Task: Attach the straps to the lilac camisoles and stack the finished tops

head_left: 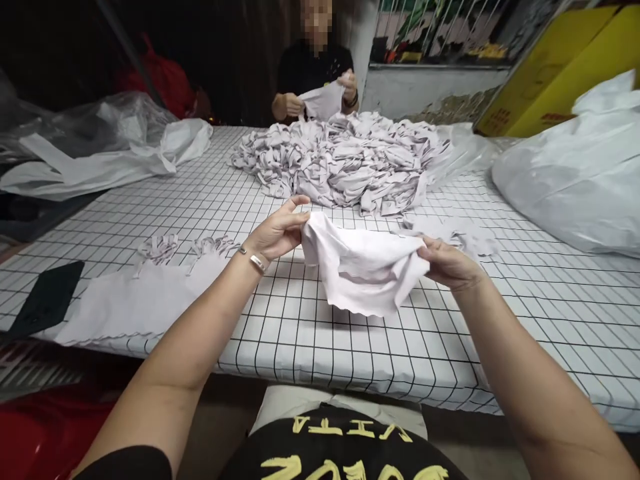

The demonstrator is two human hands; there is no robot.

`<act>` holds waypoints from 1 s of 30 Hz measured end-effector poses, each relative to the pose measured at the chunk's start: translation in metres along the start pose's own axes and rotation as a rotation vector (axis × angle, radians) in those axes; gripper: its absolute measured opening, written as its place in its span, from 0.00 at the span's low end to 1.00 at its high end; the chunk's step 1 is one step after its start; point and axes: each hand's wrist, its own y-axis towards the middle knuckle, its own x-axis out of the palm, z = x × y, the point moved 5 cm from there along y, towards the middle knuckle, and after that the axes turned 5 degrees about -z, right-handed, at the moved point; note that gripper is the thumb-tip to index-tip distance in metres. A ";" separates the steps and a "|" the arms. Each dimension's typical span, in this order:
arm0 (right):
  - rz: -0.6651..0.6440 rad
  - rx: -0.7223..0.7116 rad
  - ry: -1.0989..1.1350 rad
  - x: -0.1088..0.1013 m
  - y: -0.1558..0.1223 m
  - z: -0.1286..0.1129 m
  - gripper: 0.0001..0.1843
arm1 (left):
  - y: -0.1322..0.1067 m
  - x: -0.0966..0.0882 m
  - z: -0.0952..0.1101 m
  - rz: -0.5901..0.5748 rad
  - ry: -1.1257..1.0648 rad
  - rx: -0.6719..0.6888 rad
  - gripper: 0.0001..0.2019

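Both hands pinch one cloth (363, 267) above the counter (320, 333): left hand (277, 233), right hand (447, 263); long axis left-right, stretched between them.

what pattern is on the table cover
White with a thin black grid of squares on the table cover, clearest in the head view.

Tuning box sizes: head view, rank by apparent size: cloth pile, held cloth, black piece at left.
1. cloth pile
2. held cloth, nearer the camera, so its real size is unsure
3. black piece
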 end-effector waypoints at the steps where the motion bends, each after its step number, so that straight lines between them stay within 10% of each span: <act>1: 0.104 -0.076 0.048 -0.001 -0.001 -0.003 0.23 | -0.001 0.005 0.007 0.000 0.053 0.036 0.13; 6: 0.246 -0.158 -0.044 0.020 0.002 -0.005 0.18 | -0.009 0.023 0.036 0.198 0.730 0.368 0.06; 8: 0.516 -0.102 -0.268 0.012 0.001 -0.001 0.13 | -0.013 0.024 0.038 0.337 1.127 0.433 0.09; 11: 0.982 -0.067 -0.481 -0.010 -0.005 0.000 0.11 | -0.012 0.020 0.029 0.492 1.564 0.312 0.14; 14: 1.143 -0.038 -0.260 -0.026 0.001 0.003 0.13 | -0.007 0.025 0.018 0.512 1.744 0.144 0.17; 18: 0.959 -0.048 -0.108 -0.012 0.018 -0.004 0.13 | -0.005 0.040 0.013 0.537 1.721 -0.028 0.25; 23: 0.856 -0.036 -0.757 0.031 -0.013 0.003 0.08 | -0.038 0.034 -0.012 0.438 1.775 -0.281 0.28; 27: 0.200 0.127 -0.661 0.044 -0.044 0.041 0.09 | -0.081 0.014 -0.052 -0.046 1.484 -0.383 0.19; 30: 0.059 0.003 -0.448 0.033 -0.045 0.031 0.17 | -0.081 -0.005 -0.055 0.015 1.238 -0.200 0.17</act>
